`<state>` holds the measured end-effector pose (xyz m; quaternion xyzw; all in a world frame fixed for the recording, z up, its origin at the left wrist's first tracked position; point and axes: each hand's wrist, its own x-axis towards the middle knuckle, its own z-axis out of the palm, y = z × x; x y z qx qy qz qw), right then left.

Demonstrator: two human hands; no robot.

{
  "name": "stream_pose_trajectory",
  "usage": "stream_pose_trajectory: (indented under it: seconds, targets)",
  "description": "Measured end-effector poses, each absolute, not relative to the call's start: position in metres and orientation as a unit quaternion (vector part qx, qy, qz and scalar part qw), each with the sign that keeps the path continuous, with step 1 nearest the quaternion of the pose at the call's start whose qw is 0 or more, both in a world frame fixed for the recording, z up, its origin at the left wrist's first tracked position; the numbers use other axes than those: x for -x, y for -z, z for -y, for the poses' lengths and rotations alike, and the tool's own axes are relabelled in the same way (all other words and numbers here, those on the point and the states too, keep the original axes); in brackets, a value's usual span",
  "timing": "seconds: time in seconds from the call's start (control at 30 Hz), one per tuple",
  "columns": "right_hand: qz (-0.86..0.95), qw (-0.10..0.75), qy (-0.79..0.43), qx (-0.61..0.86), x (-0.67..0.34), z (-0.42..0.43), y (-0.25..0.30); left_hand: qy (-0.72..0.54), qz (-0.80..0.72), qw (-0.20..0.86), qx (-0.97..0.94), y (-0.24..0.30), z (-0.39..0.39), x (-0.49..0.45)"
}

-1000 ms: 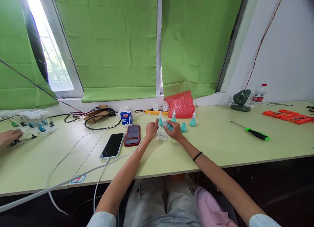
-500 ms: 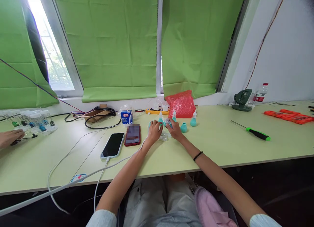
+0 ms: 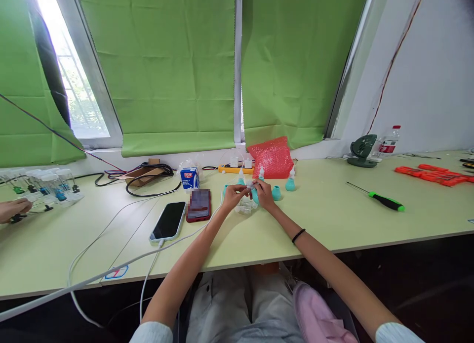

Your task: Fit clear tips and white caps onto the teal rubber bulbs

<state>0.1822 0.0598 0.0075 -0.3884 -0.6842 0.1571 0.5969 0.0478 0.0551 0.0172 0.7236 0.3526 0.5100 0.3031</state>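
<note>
My right hand is closed around a teal squeeze bulb, tilted just above the table. My left hand pinches a small clear plastic nozzle at the bulb's upper end; whether the two are joined I cannot tell. Under my hands lie several clear plastic pieces. Right of my right hand are an open teal bulb without a tip and an upright bulb with a clear nozzle. Other tipped bulbs stand behind my hands, partly hidden.
Two phones, one pale-cased and one red-cased, lie left, with a white cable crossing the table. A blue carton and red bubble wrap stand behind. Rightward lies a screwdriver. Another person's hand is at far left.
My left hand has risen slightly and turned, its fingers now at the nozzle. The bulb in my right hand shows more clearly. The whole view has shifted a little.
</note>
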Motion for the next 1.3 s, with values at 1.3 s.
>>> stream_pose_trajectory:
  seconds: [1.3]
  targets:
    - [0.689,0.591,-0.128,0.399,-0.179,-0.050,-0.008,-0.552,-0.323,0.487,-0.595,-0.023,-0.045,-0.048]
